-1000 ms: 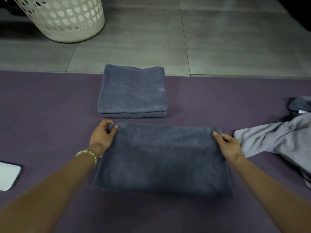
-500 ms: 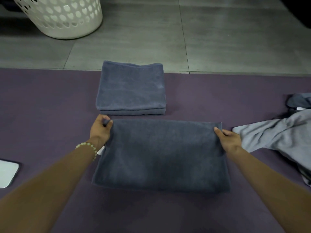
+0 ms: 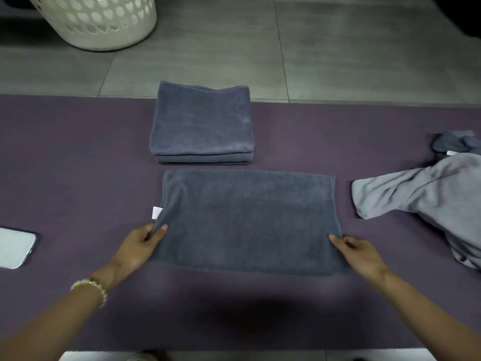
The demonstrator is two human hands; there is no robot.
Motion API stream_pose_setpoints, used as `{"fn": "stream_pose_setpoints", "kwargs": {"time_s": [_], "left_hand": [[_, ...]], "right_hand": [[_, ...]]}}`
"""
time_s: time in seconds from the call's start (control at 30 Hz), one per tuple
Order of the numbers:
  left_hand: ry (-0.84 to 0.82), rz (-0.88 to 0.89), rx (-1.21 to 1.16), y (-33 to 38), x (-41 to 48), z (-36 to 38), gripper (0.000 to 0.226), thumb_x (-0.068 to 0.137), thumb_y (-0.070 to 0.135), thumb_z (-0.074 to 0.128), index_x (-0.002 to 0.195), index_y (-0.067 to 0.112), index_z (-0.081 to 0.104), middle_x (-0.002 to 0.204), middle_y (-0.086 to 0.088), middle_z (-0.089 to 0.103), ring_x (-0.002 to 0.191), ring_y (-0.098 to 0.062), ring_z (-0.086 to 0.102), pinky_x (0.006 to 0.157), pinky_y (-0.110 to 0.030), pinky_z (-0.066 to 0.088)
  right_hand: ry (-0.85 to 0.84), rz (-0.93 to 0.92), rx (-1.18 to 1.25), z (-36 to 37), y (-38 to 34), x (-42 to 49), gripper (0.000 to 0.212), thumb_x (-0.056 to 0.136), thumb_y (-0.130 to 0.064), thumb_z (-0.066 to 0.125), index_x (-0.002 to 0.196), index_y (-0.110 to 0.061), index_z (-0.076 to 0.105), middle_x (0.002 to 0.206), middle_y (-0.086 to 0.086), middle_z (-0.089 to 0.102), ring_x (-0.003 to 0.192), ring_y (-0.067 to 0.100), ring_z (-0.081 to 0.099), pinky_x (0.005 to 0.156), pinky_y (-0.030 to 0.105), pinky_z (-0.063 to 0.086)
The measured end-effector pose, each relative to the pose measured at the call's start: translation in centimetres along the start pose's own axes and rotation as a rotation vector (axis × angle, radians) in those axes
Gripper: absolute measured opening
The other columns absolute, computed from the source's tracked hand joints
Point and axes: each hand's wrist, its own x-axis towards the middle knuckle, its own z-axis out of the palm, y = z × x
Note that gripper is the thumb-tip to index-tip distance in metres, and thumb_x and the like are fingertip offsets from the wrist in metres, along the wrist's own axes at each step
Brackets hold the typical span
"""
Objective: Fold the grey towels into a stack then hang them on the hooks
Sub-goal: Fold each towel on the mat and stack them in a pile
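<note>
The left hand [image 3: 141, 244] has thumb and fingers closed in a pinch on the near-left edge of the half-folded towel [image 3: 247, 220], lifting a small ridge of cloth just below a white tag [image 3: 156, 212]. The right hand [image 3: 358, 252] rests at the near-right edge with fingertips on the cloth; its grip looks like a light pinch there, though the underside is hidden and I cannot tell for sure. The towel lies flat as a wide rectangle on the purple mat [image 3: 65, 165], just in front of the folded stack [image 3: 201, 123], close to it but apart. To the right, well apart, a lighter grey towel [image 3: 421, 191] lies crumpled and unfolded, with another bunched piece behind it. A phone [image 3: 15, 247] sits at the left edge of the mat, and a white laundry basket [image 3: 101, 19] stands on the tiled floor beyond. The folding step looks to be in hand, roughly midway. The next move probably calls for carrying one short end across to the other so the towel matches the stack, keeping edges aligned; no hooks are in view
</note>
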Motion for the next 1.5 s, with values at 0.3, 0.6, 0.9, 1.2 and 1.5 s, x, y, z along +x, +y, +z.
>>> {"fn": "stream_pose_setpoints", "kwargs": {"time_s": [0.3, 0.6, 0.9, 1.2, 1.5], "left_hand": [[0.293, 0.08, 0.185, -1.7, -0.1, 1.4, 0.014, 0.091, 0.025, 0.061, 0.086, 0.012, 0.061, 0.075, -0.003, 0.064, 0.076, -0.025, 0.061, 0.065, -0.029, 0.038], [0.36, -0.123, 0.244, 0.8, 2.8, 0.9, 0.06, 0.09, 0.049, 0.054, 0.097, -0.01, 0.057, 0.093, -0.026, 0.063, 0.093, -0.041, 0.06, 0.068, -0.039, 0.043], [0.227, -0.179, -0.094, 3.1, 2.8, 1.4, 0.029, 0.088, 0.034, 0.065, 0.085, 0.007, 0.057, 0.076, 0.001, 0.058, 0.078, -0.02, 0.057, 0.06, -0.026, 0.043], [0.006, -0.1, -0.285, 6.7, 0.8, -0.7, 0.015, 0.091, 0.019, 0.061, 0.1, 0.025, 0.052, 0.106, -0.006, 0.064, 0.087, -0.019, 0.06, 0.073, -0.029, 0.05], [-0.411, 0.334, -0.343, 16.4, -4.5, 7.9, 0.032, 0.096, 0.014, 0.052, 0.125, 0.027, 0.049, 0.126, 0.003, 0.057, 0.087, -0.016, 0.065, 0.074, -0.023, 0.055]], "right_hand": [[0.345, -0.143, -0.038, 2.7, 2.2, -0.7, 0.02, 0.097, -0.025, 0.049, 0.086, -0.009, 0.048, 0.078, 0.014, 0.059, 0.085, 0.041, 0.061, 0.068, 0.037, 0.039], [0.262, -0.661, -0.498, 7.3, -1.5, -0.9, 0.063, 0.092, -0.054, 0.029, 0.14, -0.016, 0.044, 0.152, 0.005, 0.033, 0.14, 0.022, 0.025, 0.117, 0.039, 0.018], [0.133, -0.638, -0.667, 9.8, -1.5, 0.0, 0.067, 0.09, -0.064, 0.0, 0.148, -0.031, 0.007, 0.156, -0.012, 0.0, 0.143, 0.006, -0.01, 0.117, 0.029, -0.013], [0.043, -0.626, -0.382, 8.9, -2.7, -0.2, 0.06, 0.089, -0.063, 0.033, 0.142, -0.034, 0.033, 0.149, -0.02, 0.017, 0.143, 0.002, 0.005, 0.119, 0.028, -0.001], [-0.247, 0.055, 0.754, 3.6, -6.2, 0.2, 0.047, 0.099, -0.048, 0.03, 0.099, -0.015, 0.065, 0.094, 0.004, 0.07, 0.082, 0.015, 0.065, 0.076, 0.03, 0.049]]}}
